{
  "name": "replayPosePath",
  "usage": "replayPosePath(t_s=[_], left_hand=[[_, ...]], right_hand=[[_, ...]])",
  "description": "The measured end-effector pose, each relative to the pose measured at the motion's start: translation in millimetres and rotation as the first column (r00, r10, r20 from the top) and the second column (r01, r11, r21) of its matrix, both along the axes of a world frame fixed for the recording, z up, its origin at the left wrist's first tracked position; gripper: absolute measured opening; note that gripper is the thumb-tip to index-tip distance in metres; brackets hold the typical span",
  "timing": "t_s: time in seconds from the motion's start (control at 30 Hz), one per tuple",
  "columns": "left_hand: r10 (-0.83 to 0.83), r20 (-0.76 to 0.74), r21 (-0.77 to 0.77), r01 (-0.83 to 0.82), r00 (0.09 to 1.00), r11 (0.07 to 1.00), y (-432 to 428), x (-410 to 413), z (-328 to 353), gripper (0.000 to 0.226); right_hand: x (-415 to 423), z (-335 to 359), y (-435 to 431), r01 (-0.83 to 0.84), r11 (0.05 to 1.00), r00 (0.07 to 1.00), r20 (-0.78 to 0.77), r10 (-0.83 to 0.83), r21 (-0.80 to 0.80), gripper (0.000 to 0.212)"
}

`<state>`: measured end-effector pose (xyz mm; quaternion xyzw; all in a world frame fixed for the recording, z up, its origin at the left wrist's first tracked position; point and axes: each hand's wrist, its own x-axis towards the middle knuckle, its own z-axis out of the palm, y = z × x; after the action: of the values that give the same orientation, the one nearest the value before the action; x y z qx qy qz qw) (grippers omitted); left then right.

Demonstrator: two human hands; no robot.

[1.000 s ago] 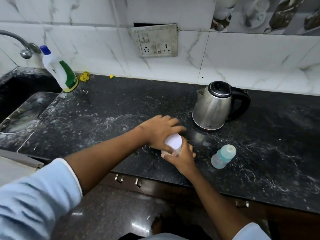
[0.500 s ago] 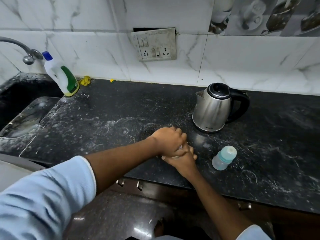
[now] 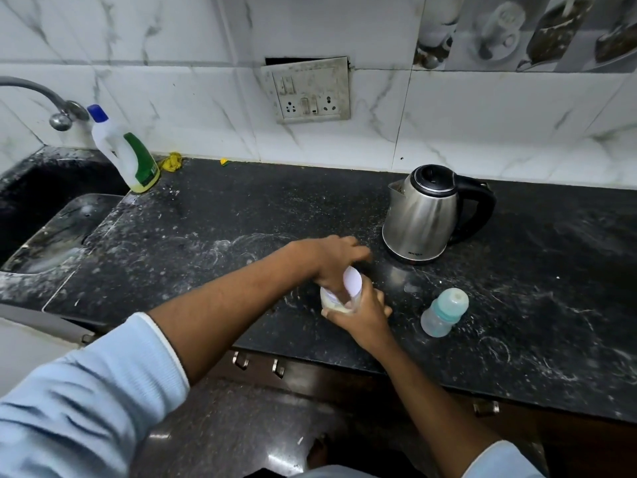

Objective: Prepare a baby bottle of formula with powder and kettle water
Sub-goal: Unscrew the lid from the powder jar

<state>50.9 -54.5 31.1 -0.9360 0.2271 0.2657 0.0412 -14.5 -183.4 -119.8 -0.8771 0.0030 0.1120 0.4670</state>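
Hands at the powder jar on the dark desk

Left hand [image 3: 336, 262] sits over a small clear jar [image 3: 336, 301], fingers wrapped around its white lid [image 3: 352, 282], which is tilted up off the mouth. Right hand [image 3: 362, 313] curls its fingers round the jar's body from the near side, steadying it on the desk [image 3: 241, 219]. Pale contents show low in the jar. Baby bottle [image 3: 444, 312] stands capped just right of the hands. Steel kettle [image 3: 427, 215] stands behind, lid shut.

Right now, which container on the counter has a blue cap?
The detergent bottle beside the sink; the baby bottle has a teal top, the kettle a black lid.
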Motion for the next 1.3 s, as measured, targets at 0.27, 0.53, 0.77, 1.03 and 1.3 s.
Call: replayPosePath(t_s=[0.27,0.53,0.77,1.03,1.3], left_hand=[[0.074,0.067,0.016,-0.075,0.995,0.997,-2,-14,-20,0.084],[0.407,-0.349,-0.777,-0.503,0.844,0.378,83,-28,-12,0.074],[0.608,-0.387,-0.883,-0.469,0.693,-0.027,111,-80,-94,0.126],[0.770,-0.037,-0.704,-0.564,0.637,0.433,112,-96,-147,0.143],[0.773,-0.009,-0.640,-0.597,0.634,0.483,118,-96,-150,0.148]], right_hand=[[2,-5,2,0.004,1.000,1.000,0.001,-0.004,0.027,0.102],[3,-9,2,0.007,1.000,0.999,0.042,-0.007,-0.016,0.100],[0,-7,3,0.028,0.999,1.000,0.006,-0.027,-0.024,0.103],[0,-2,2,0.016,1.000,1.000,-0.005,-0.016,-0.026,0.105],[-2,1,1,-0.003,1.000,1.000,0.005,0.003,-0.009,0.102]])
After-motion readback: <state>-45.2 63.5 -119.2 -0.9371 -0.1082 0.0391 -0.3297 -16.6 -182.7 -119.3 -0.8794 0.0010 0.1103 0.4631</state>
